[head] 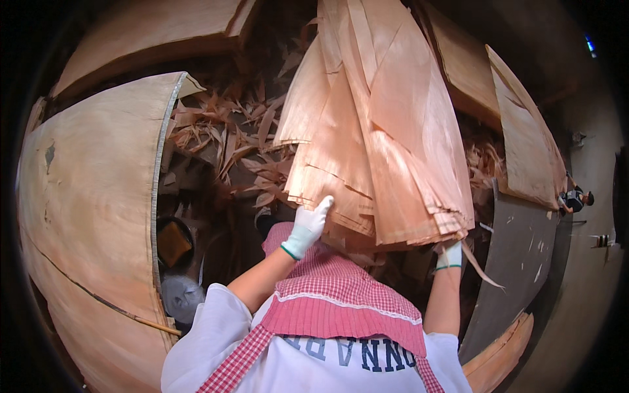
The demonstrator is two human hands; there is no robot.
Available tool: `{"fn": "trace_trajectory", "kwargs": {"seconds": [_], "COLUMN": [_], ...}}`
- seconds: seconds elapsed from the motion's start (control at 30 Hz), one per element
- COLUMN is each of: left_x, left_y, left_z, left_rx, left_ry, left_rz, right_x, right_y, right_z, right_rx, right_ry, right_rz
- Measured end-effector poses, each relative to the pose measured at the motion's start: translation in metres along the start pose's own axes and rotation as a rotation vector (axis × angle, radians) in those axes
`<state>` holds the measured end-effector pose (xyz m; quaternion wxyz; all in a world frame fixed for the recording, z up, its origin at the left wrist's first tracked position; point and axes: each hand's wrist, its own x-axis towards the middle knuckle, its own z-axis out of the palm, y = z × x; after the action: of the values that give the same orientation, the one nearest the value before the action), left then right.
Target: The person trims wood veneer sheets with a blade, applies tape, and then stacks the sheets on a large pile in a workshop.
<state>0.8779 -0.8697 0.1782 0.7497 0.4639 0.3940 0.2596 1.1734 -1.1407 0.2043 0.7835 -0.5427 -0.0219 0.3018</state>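
Note:
A thick bundle of thin wood veneer sheets (363, 132) spreads out in front of me, its layered near ends fanned and ragged. My left hand (313, 221), in a white glove with a green cuff, grips the bundle's near left corner, thumb on top. Gloved the same way, my right hand (449, 254) is under the near right corner, its fingers hidden by the sheets. A narrow veneer strip (479, 265) dangles beside that hand. The far end of the bundle runs out of the top of the view.
Left stands a large veneer stack (98, 196) with a thin stick (142, 320) on it. Veneer scraps (231, 132) litter the floor. More stacks lie at far left (157, 29) and right (462, 64). A dark panel (516, 255) is to the right; beyond it, another person (572, 200).

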Motion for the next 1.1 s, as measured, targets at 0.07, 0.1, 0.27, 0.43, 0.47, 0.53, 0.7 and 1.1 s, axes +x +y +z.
{"fn": "trace_trajectory", "kwargs": {"seconds": [0.07, 0.1, 0.27, 0.43, 0.47, 0.53, 0.7, 1.1], "left_x": [-0.003, 0.001, 0.026, 0.040, 0.046, 0.051, 0.065, 0.066], "left_y": [0.010, 0.007, -0.026, 0.017, 0.013, 0.017, 0.054, 0.063], "left_z": [0.011, 0.011, 0.018, 0.015, 0.014, 0.030, 0.093, 0.096], "left_rx": [0.020, 0.323, 0.748, 0.743, 0.599, 0.385, 0.102, -0.083], "left_ry": [0.002, -0.023, -0.290, -0.402, -0.462, -0.579, -0.740, -0.727], "left_rz": [0.072, 0.383, 0.857, 0.933, 0.729, 0.517, 0.522, 0.363], "right_x": [-0.015, -0.028, -0.097, -0.120, -0.109, -0.085, 0.013, 0.111], "right_y": [0.010, 0.017, 0.042, -0.024, -0.043, -0.059, -0.066, -0.054], "right_z": [0.003, 0.004, -0.033, 0.042, 0.106, 0.151, 0.231, 0.213], "right_rx": [-0.028, -0.056, -0.297, -1.065, -0.979, -1.034, -1.371, -1.123], "right_ry": [0.150, 0.233, 0.304, 0.385, 0.343, 0.196, -0.188, -0.266], "right_rz": [0.066, 0.100, 0.762, -0.035, -0.094, -0.145, -0.387, -0.304]}}
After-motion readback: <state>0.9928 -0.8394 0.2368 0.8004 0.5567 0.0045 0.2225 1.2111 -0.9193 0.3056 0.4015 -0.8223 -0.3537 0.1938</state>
